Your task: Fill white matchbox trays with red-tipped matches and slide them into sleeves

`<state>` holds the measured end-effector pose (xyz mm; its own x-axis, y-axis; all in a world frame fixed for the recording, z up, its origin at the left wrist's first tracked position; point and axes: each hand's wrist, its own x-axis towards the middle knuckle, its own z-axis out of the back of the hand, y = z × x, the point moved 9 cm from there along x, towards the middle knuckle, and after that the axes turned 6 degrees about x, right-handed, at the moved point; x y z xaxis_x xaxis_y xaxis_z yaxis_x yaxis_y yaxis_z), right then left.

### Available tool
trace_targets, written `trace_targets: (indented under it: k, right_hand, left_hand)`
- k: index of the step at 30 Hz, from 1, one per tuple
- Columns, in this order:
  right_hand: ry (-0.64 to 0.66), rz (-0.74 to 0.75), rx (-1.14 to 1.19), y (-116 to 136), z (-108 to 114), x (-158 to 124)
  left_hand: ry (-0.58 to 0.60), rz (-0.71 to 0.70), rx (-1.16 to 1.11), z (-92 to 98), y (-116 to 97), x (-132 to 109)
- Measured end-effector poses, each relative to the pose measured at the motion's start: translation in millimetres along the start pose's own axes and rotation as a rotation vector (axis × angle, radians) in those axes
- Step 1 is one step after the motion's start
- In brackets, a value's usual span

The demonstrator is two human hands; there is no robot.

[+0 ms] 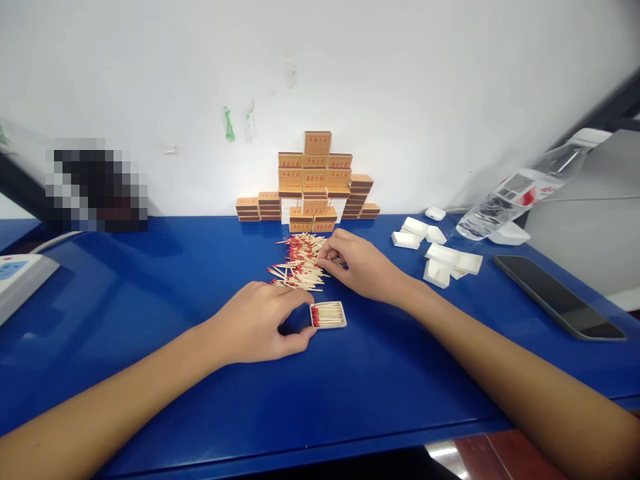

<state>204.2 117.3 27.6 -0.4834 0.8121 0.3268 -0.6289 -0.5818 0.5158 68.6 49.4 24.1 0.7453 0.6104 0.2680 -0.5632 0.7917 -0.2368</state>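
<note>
A small white matchbox tray (329, 315) filled with red-tipped matches lies on the blue table (150, 293). My left hand (263, 323) holds the tray's left end between thumb and fingers. Just beyond it is a loose pile of matches (300, 261). My right hand (357, 263) rests on the right side of that pile, its fingers pinched on a few matches. Behind the pile, a stack of orange matchboxes (314, 181) stands against the white wall.
Several empty white trays (440, 257) lie to the right, near a tilted plastic bottle (510, 197), a white earbud case (435, 213) and a dark phone (557, 297). A white device (20, 277) sits at the left edge. The table's front edge runs below my forearms.
</note>
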Motion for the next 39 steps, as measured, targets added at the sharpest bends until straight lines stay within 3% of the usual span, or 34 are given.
trace_targets:
  k: [7, 12, 23, 26, 30, 32, 35, 39]
  right_hand:
    - [0.017, 0.059, 0.033, 21, 22, -7]
    - [0.302, 0.076, 0.078, 45, 4, -24]
    - [0.348, 0.096, 0.101, 46, -3, -31]
    - [0.277, 0.099, 0.119, 43, 4, -28]
    - [-0.053, 0.002, 0.03, 18, 32, -20]
    - [-0.153, -0.085, -0.016, -1, 38, -16]
    - [-0.158, -0.17, -0.004, -20, 31, -8]
    - [-0.148, -0.155, 0.035, -22, 18, 6]
  left_hand:
    - [-0.031, 0.04, 0.065, 2.8, 6, 1]
    - [-0.03, 0.053, 0.059, 2.7, 8, 1]
    - [-0.028, 0.044, 0.056, 3.2, 8, 1]
    - [-0.036, 0.042, 0.057, 3.5, 8, 1]
    - [-0.046, 0.045, 0.055, 3.4, 8, 0]
    - [-0.052, 0.043, 0.052, 3.5, 8, 0]
    - [-0.058, 0.038, 0.051, 3.8, 8, 0]
    - [-0.046, 0.04, 0.059, 3.3, 8, 1]
